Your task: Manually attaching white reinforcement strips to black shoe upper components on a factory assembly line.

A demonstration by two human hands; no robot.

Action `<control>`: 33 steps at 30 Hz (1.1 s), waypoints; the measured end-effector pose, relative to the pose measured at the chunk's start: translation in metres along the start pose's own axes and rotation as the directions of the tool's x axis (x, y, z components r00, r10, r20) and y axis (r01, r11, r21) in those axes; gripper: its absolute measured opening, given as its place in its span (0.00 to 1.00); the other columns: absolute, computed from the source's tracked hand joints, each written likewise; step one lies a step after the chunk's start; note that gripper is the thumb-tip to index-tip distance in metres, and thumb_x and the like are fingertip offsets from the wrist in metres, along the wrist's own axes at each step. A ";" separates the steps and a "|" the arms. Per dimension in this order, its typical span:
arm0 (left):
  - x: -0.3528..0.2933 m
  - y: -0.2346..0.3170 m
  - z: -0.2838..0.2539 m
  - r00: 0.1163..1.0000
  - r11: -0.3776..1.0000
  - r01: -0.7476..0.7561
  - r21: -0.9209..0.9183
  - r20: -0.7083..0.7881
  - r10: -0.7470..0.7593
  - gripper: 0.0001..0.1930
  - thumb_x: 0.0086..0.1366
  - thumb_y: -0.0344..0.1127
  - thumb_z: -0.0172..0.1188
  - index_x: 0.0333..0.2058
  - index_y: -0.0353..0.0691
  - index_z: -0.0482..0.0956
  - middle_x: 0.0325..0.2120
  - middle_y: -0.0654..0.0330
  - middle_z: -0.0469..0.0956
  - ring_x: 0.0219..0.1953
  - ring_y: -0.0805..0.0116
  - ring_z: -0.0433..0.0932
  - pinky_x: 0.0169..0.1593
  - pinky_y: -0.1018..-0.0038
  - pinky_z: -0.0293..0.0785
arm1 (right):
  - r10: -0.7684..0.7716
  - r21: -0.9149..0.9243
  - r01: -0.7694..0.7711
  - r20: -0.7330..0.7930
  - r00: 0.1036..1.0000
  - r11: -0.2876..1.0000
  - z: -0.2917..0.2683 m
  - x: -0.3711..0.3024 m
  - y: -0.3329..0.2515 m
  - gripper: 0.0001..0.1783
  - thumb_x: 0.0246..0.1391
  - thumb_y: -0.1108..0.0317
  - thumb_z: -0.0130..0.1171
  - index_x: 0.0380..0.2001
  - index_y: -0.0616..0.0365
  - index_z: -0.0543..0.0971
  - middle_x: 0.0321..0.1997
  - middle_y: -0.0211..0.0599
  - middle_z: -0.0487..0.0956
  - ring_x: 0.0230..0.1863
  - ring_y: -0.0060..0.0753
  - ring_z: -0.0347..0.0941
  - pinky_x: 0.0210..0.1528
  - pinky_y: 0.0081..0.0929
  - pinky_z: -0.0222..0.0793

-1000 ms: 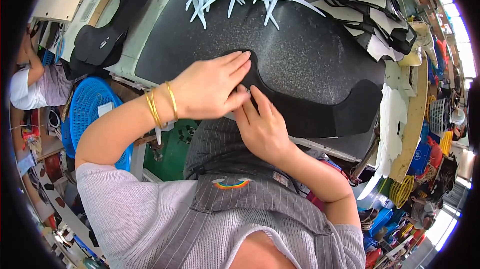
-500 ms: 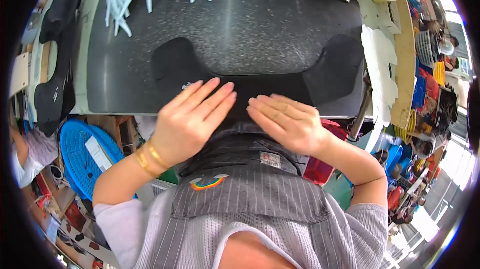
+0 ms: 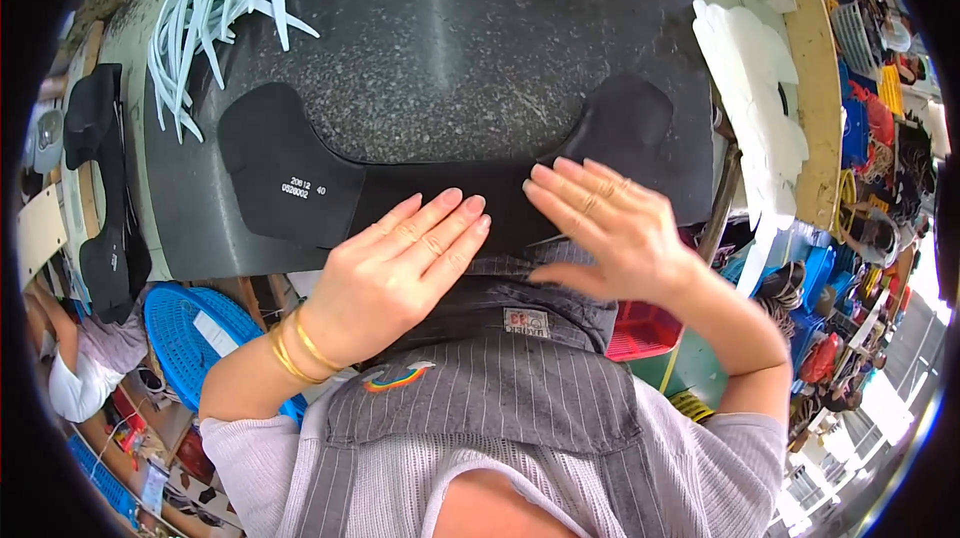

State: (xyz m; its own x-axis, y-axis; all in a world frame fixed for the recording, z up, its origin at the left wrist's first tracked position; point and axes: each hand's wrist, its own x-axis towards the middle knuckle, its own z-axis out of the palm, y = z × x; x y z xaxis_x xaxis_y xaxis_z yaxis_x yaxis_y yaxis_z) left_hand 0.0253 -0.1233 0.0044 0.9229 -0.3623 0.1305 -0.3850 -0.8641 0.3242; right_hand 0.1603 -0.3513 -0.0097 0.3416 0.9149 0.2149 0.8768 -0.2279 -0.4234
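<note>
A flat black U-shaped piece [image 3: 295,178], like a cut shoe-upper part, lies along the near edge of the dark work board [image 3: 430,88]. Its two wide rounded ends point away from me, and small white print shows on the left one. My left hand [image 3: 405,273] rests palm down on the near edge of its middle strip, fingers stretched out and side by side. On the right part of the strip lies my right hand [image 3: 615,233], also flat, its thumb spread toward me. Neither hand grips anything. Parts of the strip under the fingers are hidden.
Pale blue strips [image 3: 225,8] lie in a tangle at the far left of the board. White cut sheets [image 3: 750,98] are stacked along its right side. More black pieces [image 3: 100,178] lie left of it. A blue basket [image 3: 190,333] and a red basket [image 3: 640,328] stand below.
The view has shifted. More of the black piece's left end and its print now show. My right hand has moved right, its thumb now spread; the left hand stays flat.
</note>
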 end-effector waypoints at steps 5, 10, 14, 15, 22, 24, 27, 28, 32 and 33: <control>-0.006 -0.006 -0.015 0.998 0.999 -0.009 -0.037 0.062 0.011 0.23 0.53 0.27 0.56 0.50 0.38 0.79 0.51 0.55 0.79 0.54 0.61 0.78 0.57 0.63 0.75 | -0.009 -0.192 0.020 0.059 0.998 0.981 -0.023 0.005 0.029 0.30 0.51 0.50 0.63 0.54 0.56 0.77 0.59 0.38 0.76 0.60 0.39 0.72 0.62 0.37 0.67; -0.019 -0.007 -0.036 0.955 0.771 0.273 -0.575 0.065 -0.290 0.21 0.57 0.20 0.55 0.51 0.37 0.78 0.49 0.53 0.80 0.50 0.62 0.80 0.53 0.72 0.76 | 0.486 0.440 -0.335 -0.293 0.823 0.833 -0.020 -0.008 0.025 0.23 0.65 0.56 0.50 0.54 0.62 0.76 0.57 0.44 0.77 0.61 0.39 0.71 0.65 0.35 0.62; -0.044 0.021 -0.056 0.754 -0.039 -0.022 -0.999 0.009 -0.657 0.21 0.63 0.17 0.54 0.55 0.29 0.72 0.49 0.56 0.79 0.51 0.68 0.77 0.57 0.74 0.71 | 0.567 0.704 -0.230 -0.289 0.771 0.672 -0.023 0.021 -0.030 0.22 0.68 0.56 0.45 0.48 0.63 0.77 0.48 0.39 0.79 0.48 0.30 0.74 0.55 0.31 0.68; -0.046 0.025 -0.058 0.737 -0.090 -0.066 -0.994 0.013 -0.676 0.22 0.62 0.16 0.54 0.56 0.29 0.71 0.50 0.55 0.78 0.52 0.68 0.77 0.58 0.74 0.71 | 0.453 0.884 -0.156 -0.068 0.889 0.440 -0.011 0.033 -0.050 0.19 0.66 0.58 0.50 0.49 0.62 0.77 0.46 0.37 0.79 0.48 0.27 0.74 0.53 0.28 0.68; -0.060 0.030 -0.049 0.612 -0.184 -0.204 -0.961 0.021 -0.790 0.21 0.63 0.19 0.56 0.56 0.29 0.70 0.49 0.55 0.79 0.50 0.71 0.77 0.57 0.75 0.72 | 0.338 0.962 -0.202 0.255 0.906 -0.186 0.002 0.091 -0.109 0.11 0.58 0.71 0.63 0.43 0.63 0.77 0.41 0.29 0.80 0.41 0.15 0.73 0.47 0.18 0.70; -0.066 0.044 -0.041 0.561 -0.019 -0.163 -0.987 -0.077 -0.824 0.20 0.64 0.20 0.56 0.55 0.29 0.71 0.48 0.55 0.79 0.49 0.72 0.77 0.56 0.76 0.72 | 0.400 0.968 -0.230 0.252 0.881 -0.103 0.006 0.088 -0.121 0.11 0.57 0.72 0.63 0.42 0.64 0.76 0.40 0.29 0.79 0.40 0.14 0.73 0.46 0.17 0.70; -0.056 0.050 -0.041 0.437 0.142 -0.186 -0.972 -0.211 -0.874 0.14 0.65 0.24 0.58 0.50 0.29 0.74 0.41 0.58 0.80 0.43 0.76 0.78 0.50 0.78 0.75 | 0.381 0.963 -0.257 0.208 0.901 0.082 0.020 0.091 -0.106 0.10 0.55 0.76 0.63 0.41 0.65 0.76 0.37 0.28 0.79 0.39 0.15 0.73 0.44 0.15 0.70; -0.057 0.049 -0.040 0.437 0.125 -0.186 -0.975 -0.196 -0.878 0.14 0.65 0.24 0.58 0.50 0.29 0.74 0.41 0.58 0.80 0.43 0.76 0.78 0.50 0.78 0.75 | 0.390 0.959 -0.272 0.221 0.894 0.080 0.020 0.087 -0.104 0.10 0.55 0.76 0.63 0.41 0.65 0.76 0.37 0.28 0.79 0.39 0.15 0.73 0.44 0.15 0.70; -0.056 0.031 -0.046 0.640 -0.243 -0.267 -0.933 0.017 -0.768 0.10 0.66 0.30 0.61 0.43 0.33 0.79 0.37 0.60 0.82 0.37 0.73 0.81 0.44 0.76 0.78 | 0.222 0.959 -0.206 0.248 0.943 -0.197 0.013 0.081 -0.097 0.12 0.50 0.79 0.66 0.38 0.62 0.78 0.38 0.31 0.81 0.40 0.20 0.77 0.45 0.19 0.73; -0.059 0.035 -0.039 0.682 -0.380 -0.293 -0.877 0.087 -0.726 0.10 0.66 0.30 0.61 0.44 0.34 0.79 0.37 0.60 0.82 0.38 0.73 0.81 0.44 0.76 0.78 | 0.173 0.927 -0.194 0.259 0.950 -0.322 0.018 0.073 -0.097 0.12 0.50 0.78 0.66 0.39 0.61 0.78 0.39 0.32 0.82 0.40 0.21 0.77 0.45 0.21 0.73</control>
State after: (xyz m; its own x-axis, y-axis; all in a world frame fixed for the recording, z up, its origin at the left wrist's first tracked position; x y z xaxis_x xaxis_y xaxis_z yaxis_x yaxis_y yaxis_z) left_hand -0.0425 -0.1188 0.0448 0.9084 0.3503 -0.2281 -0.1198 0.7409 0.6608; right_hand 0.0940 -0.2564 0.0315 0.3884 0.9164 -0.0973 -0.6625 0.2042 -0.7207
